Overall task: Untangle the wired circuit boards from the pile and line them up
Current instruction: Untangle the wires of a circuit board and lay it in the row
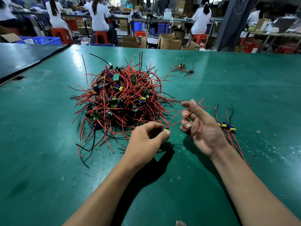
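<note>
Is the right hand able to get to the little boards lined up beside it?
Probably yes. The lined-up boards lie just beside the right hand with nothing between, but red wires run through its fingers, so it would likely let those go first.

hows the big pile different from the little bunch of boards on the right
The big pile is a heaped tangle of many boards, with wires sticking out every way. The small bunch is a few boards lying flat side by side, with wires running roughly parallel. Both have yellow and blue parts and red and black wires.
</note>
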A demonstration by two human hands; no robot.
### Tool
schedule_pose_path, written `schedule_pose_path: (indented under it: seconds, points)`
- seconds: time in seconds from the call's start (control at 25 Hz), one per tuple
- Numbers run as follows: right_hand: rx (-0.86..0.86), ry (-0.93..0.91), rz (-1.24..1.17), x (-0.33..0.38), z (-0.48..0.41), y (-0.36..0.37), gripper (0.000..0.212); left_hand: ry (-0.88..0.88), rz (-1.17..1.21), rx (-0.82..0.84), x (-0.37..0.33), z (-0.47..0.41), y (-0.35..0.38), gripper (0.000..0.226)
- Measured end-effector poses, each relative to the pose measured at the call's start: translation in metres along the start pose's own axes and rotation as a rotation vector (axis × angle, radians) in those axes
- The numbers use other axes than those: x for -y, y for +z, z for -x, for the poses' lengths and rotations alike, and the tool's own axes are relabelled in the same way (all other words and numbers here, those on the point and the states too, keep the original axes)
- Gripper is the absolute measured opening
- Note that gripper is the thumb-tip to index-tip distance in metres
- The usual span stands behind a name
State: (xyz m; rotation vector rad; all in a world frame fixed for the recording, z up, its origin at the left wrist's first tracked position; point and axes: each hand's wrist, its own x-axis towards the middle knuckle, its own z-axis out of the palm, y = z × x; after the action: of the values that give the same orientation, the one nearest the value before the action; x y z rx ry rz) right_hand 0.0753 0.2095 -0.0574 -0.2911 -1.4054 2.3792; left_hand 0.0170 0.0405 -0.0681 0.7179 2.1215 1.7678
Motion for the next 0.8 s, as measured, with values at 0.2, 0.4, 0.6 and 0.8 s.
schedule_pose_path:
  seconds: [0.2, 0.4, 0.6, 0.8]
  points:
    - [0.164, 0.046, 0.284, -0.020, 0.005, 0.004, 0.036, -0.214, 0.482, 0.163, -0.007, 0.002, -0.001, 0.016]
    - [0.133, 0.101, 0.262, -0.017, 0.007, 0.004, 0.032, -0.281, 0.562, 0.314, -0.008, 0.003, -0.003, 0.012]
    - [0.111, 0.214, 0.174, -0.015, 0.008, 0.009, 0.028, -0.240, 0.506, 0.276, -0.006, 0.001, -0.002, 0.012]
    - [0.057, 0.296, 0.203, -0.016, 0.005, 0.012, 0.032, -0.222, 0.498, 0.221, -0.005, 0.001, 0.003, 0.022]
